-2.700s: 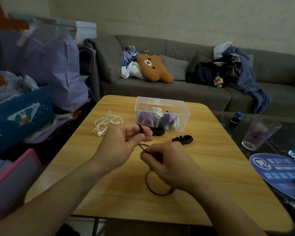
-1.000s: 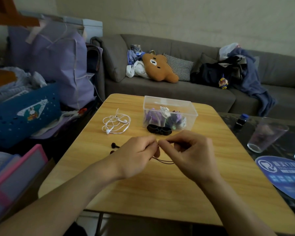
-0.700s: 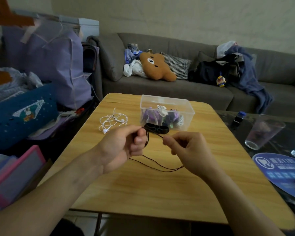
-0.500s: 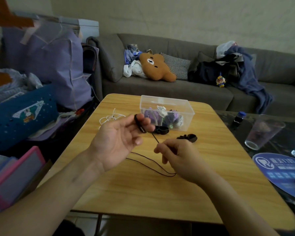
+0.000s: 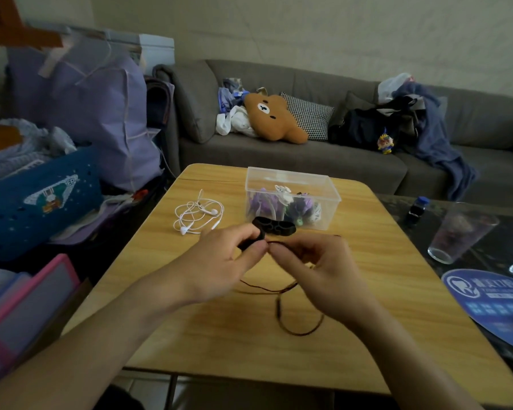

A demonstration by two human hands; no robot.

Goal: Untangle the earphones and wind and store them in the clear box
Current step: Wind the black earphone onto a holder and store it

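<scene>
Over the middle of the wooden table [image 5: 279, 347], my left hand [image 5: 228, 258] pinches a wound part of the black earphones between thumb and fingers. Right beside it my right hand [image 5: 314, 264] pinches the black earphone cable [image 5: 296, 329], which hangs down and loops on the table below my hands. A black earphone case piece [image 5: 276, 226] lies just beyond my fingers. Behind it stands the clear box [image 5: 290, 179], open, with purple and white wound earphones inside. A tangled white earphone set [image 5: 197, 216] lies left of the box.
A clear drinking glass [image 5: 459, 232] and a small dark bottle [image 5: 415, 211] stand on the dark table to the right, next to a blue round fan [image 5: 486, 300]. A grey sofa [image 5: 308, 161] runs behind. Bags and a blue basket [image 5: 39, 199] crowd the left.
My hands have come together in front of the case piece; the left hand's fingers have closed on the coil. The slack cable now loops lower on the table.
</scene>
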